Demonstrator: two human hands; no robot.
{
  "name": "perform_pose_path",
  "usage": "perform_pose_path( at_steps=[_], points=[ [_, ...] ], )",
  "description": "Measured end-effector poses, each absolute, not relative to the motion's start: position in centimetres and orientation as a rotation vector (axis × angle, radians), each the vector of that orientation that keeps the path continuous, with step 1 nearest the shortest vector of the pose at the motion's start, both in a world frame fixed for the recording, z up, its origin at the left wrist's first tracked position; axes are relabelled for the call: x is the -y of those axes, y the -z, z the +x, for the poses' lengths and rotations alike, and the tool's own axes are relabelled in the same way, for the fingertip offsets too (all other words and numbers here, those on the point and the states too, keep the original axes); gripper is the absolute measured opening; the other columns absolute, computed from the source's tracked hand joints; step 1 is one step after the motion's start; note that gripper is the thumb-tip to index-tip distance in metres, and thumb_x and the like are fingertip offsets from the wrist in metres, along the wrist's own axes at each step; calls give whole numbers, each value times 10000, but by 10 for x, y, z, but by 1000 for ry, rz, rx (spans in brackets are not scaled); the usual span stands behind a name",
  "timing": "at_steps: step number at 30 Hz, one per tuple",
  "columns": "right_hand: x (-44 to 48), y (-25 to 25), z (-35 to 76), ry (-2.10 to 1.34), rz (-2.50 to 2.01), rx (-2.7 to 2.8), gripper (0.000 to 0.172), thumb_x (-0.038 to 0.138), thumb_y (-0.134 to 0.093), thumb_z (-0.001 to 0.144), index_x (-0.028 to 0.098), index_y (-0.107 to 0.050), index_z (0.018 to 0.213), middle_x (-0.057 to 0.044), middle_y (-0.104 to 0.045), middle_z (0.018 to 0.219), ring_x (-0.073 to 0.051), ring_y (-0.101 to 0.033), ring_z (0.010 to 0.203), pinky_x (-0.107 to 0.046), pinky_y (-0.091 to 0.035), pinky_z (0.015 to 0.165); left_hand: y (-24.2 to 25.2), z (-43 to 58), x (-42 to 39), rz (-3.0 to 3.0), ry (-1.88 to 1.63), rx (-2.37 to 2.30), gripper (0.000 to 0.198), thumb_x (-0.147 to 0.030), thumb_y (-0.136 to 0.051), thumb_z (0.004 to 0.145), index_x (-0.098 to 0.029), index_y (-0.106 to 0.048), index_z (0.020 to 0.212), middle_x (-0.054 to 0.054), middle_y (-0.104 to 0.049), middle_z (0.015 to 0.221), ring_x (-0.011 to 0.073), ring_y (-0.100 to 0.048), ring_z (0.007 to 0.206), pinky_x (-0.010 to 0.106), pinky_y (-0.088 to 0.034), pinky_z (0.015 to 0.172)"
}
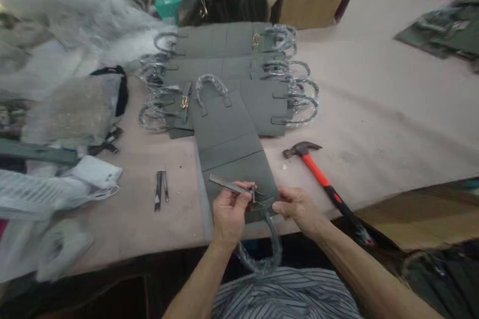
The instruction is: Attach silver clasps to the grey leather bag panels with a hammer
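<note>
- The left hand (229, 209) pinches a thin metal tool (229, 185) over the near end of a grey bag panel (231, 152) at the worktop's (374, 124) near edge.
- The right hand (295, 205) grips that same end, where a plastic-wrapped handle (267, 254) hangs over the edge.
- A red-handled hammer (318, 172) lies just right of the panel.
- More grey panels (224, 67) are stacked behind, towards the far edge.
</note>
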State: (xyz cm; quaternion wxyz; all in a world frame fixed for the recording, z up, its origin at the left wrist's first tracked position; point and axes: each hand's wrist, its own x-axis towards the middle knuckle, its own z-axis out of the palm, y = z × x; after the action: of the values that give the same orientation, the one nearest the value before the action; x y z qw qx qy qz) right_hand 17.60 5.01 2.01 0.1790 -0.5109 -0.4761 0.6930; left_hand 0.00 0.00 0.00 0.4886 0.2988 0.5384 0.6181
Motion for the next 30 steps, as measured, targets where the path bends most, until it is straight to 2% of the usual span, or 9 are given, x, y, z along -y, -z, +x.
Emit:
perform_pose_path(
  at_steps=[5,11,17,25,30],
  points=[
    [-47,-22,172,-1951,-1488,1303,265,362,-610,592,163,-644,764,57,-407,575,-104,-306,559,-267,-248,544,2,2,3,713,-1513,-1265,264,-378,-813,802,-152,-714,897,100,-793,952,232,-769,894,293,-620,751],
    [-45,-19,173,-1926,-1490,1291,213,345,-624,607,168,-625,724,62,-412,567,-102,-326,557,-266,-252,545,1,2,1,757,-1505,-1271,258,-380,-806,805,-155,-719,896,107,-792,970,231,-768,915,267,-617,725],
    [-45,-17,173,-1946,-1433,1253,266,362,-635,608,156,-645,775,62,-431,587,-95,-306,556,-264,-231,536,2,3,1,802,-1521,-1285,232,-356,-803,805,-159,-715,890,98,-795,962,216,-769,903,258,-622,726],
    [-42,-13,172,-1920,-1392,1250,217,339,-616,622,165,-640,750,68,-411,559,-88,-284,530,-258,-217,519,2,3,2,1115,-1502,-1368,117,-259,-719,858,-167,-694,927,99,-790,993,218,-768,932,321,-631,830],
    [-43,-16,176,-1913,-1320,1284,174,287,-607,626,167,-649,744,66,-430,565,-82,-296,529,-248,-242,515,1,6,0,1439,-1477,-1477,76,-201,-684,844,-174,-696,914,90,-788,974,216,-763,913,345,-625,856]
  ],
)
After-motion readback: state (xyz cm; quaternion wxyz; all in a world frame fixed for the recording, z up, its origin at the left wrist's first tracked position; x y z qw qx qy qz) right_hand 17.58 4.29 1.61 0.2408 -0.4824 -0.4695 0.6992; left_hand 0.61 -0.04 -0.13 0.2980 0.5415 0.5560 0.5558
